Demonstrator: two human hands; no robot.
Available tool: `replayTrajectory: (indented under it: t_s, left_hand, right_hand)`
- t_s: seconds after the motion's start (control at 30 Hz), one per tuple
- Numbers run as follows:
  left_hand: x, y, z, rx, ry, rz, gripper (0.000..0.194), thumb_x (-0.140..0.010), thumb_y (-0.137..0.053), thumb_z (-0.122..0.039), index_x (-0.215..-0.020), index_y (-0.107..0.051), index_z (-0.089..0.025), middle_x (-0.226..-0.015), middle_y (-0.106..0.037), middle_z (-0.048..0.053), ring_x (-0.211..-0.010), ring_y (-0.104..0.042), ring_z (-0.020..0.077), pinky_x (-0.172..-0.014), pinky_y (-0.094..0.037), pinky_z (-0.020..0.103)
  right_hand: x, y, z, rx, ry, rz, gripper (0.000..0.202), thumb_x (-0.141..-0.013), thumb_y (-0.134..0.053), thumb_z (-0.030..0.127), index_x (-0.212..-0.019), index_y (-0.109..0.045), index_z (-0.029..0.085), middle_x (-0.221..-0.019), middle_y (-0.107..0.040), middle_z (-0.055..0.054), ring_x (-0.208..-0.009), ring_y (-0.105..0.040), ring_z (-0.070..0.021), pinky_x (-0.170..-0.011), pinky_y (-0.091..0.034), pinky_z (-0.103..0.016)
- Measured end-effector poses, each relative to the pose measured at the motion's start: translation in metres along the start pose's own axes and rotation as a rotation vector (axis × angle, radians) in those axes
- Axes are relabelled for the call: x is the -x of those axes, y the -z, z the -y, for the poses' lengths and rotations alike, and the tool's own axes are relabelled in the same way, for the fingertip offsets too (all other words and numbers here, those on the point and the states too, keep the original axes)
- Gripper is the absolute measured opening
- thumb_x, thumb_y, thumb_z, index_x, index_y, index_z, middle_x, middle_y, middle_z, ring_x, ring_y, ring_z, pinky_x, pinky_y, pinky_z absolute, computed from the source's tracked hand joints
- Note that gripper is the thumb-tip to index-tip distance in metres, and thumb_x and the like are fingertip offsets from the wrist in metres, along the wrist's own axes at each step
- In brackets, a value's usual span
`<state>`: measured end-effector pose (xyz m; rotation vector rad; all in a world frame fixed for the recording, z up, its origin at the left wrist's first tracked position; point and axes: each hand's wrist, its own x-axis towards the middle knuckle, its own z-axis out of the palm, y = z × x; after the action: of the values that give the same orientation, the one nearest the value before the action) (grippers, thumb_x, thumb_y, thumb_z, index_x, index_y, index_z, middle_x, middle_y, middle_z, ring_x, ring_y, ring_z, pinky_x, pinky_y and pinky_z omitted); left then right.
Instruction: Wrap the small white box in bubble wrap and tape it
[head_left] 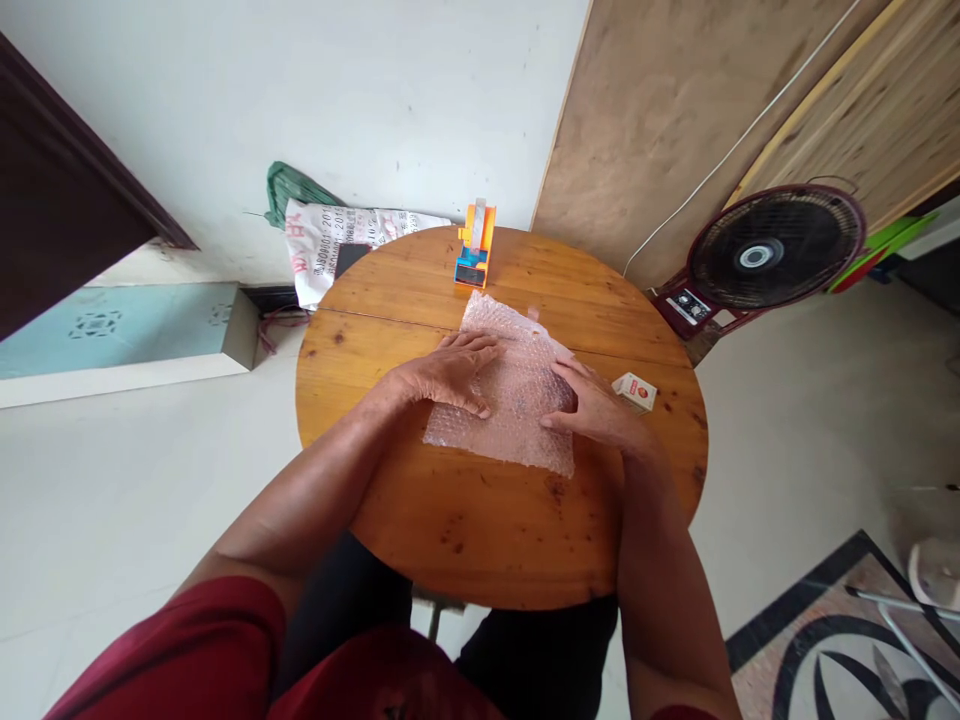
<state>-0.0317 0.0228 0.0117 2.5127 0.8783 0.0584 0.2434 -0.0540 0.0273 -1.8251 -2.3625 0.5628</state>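
A sheet of pinkish, see-through bubble wrap (pixel 517 385) lies spread on the round wooden table (pixel 480 540). My left hand (pixel 454 375) rests on its left side, palm down, with the fingers stretched out and the thumb apart. On the right edge of the sheet lies my right hand (pixel 592 405), its fingers and thumb spread, touching the wrap. Just beyond my right hand sits a small white box (pixel 636 391) with a red mark. Neither hand grips anything.
An orange and blue tape dispenser (pixel 475 245) stands at the table's far edge. To the right is a dark red fan (pixel 757 255). Behind the table, a printed white sack (pixel 315 250) and a green bag (pixel 296 190) lean by the wall.
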Motion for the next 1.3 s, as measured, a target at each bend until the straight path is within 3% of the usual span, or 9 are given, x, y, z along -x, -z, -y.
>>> replayTrajectory:
  t_s: [0.63, 0.77, 0.93, 1.13, 1.3]
  left_hand:
    - [0.006, 0.008, -0.003, -0.029, 0.056, 0.049, 0.107, -0.072, -0.072, -0.063, -0.156, -0.025, -0.018, -0.166, -0.017, 0.015, -0.154, -0.006, 0.0352, -0.123, -0.002, 0.053]
    - [0.003, 0.005, -0.003, -0.016, 0.033, -0.035, 0.088, -0.082, -0.061, -0.064, -0.154, -0.031, -0.023, -0.163, -0.027, 0.012, -0.152, -0.016, 0.0325, -0.122, -0.010, 0.051]
    - [-0.001, 0.000, -0.004, -0.029, 0.003, -0.165, 0.061, -0.089, -0.059, -0.049, -0.143, -0.046, -0.025, -0.154, -0.043, 0.010, -0.143, -0.033, 0.0320, -0.117, -0.022, 0.050]
    - [-0.002, 0.002, -0.002, -0.066, 0.027, -0.149, 0.064, -0.082, -0.068, -0.046, -0.139, -0.051, -0.023, -0.153, -0.044, 0.010, -0.143, -0.034, 0.0324, -0.117, -0.022, 0.049]
    - [-0.002, 0.000, -0.001, -0.066, -0.002, -0.200, 0.062, -0.076, -0.074, -0.044, -0.133, -0.057, -0.024, -0.146, -0.052, 0.009, -0.138, -0.039, 0.0334, -0.115, -0.025, 0.050]
  right_hand:
    - [0.000, 0.002, 0.002, 0.005, -0.006, 0.030, 0.088, -0.073, -0.075, 0.045, -0.149, -0.042, 0.015, -0.161, -0.030, -0.016, -0.148, -0.029, -0.0345, -0.121, -0.027, -0.051]
    - [0.001, 0.002, 0.002, -0.013, 0.008, -0.023, 0.083, -0.078, -0.071, 0.051, -0.149, -0.042, 0.018, -0.157, -0.038, -0.015, -0.145, -0.035, -0.0349, -0.118, -0.031, -0.052]
    - [-0.001, -0.001, 0.007, 0.001, -0.027, -0.149, 0.069, -0.087, -0.061, 0.046, -0.146, -0.044, 0.014, -0.145, -0.053, -0.016, -0.132, -0.050, -0.0344, -0.110, -0.040, -0.050]
    - [-0.007, -0.008, 0.011, 0.177, -0.021, -0.241, 0.049, -0.092, -0.055, 0.041, -0.133, -0.058, 0.014, -0.140, -0.057, -0.014, -0.124, -0.053, -0.0364, -0.105, -0.043, -0.052]
    - [-0.008, -0.010, 0.009, 0.200, -0.010, -0.247, 0.047, -0.091, -0.056, 0.041, -0.130, -0.061, 0.015, -0.140, -0.057, -0.013, -0.123, -0.053, -0.0352, -0.104, -0.043, -0.051]
